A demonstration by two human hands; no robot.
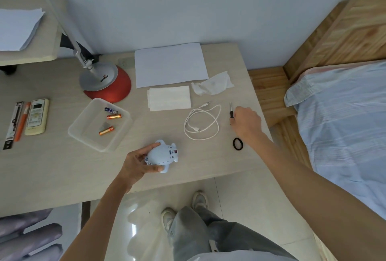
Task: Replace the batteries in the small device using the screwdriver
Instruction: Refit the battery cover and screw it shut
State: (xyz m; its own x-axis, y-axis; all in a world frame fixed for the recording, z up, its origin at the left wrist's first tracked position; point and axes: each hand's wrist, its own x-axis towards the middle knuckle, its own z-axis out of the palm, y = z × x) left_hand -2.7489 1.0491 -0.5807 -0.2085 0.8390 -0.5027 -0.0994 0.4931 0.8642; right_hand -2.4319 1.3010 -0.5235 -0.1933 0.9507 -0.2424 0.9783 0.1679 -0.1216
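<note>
1. At the table's [52,166] far left, near 9 o'clock, a dark packaged strip [9,124], an orange pen [22,121] and a cream remote control [37,117] lie side by side, all running roughly 12 to 6.
2. A clear plastic tray [83,133] sits at 10 o'clock from the small device. In it are a blue battery [111,110], an orange battery [114,116] just below it, and a second orange battery [106,131] nearer the tray's middle.
3. A lamp base [105,82], silver over red, stands at 12 o'clock from the tray, touching its far rim.
4. The left hand [139,162] grasps the small device [161,156], a pale blue, rounded toy-like thing near the table's front edge at 6 o'clock. The forefinger lies over the top and the thumb presses the near side.
5. A white paper sheet [170,65] lies at 12 o'clock from the device, with a folded tissue [169,97] just in front of it and a crumpled tissue [212,84] at the sheet's 4 o'clock corner.
6. A coiled white cable [201,122] lies at 2 o'clock from the device.
7. The screwdriver [231,110] lies just right of the cable, shaft pointing to 12 o'clock.
8. The right hand [247,122] has its fingers curled onto the screwdriver's black handle, grasping it low at the table.
9. A black hair tie [237,143] lies at 6 o'clock from that hand, beside the wrist.
</note>
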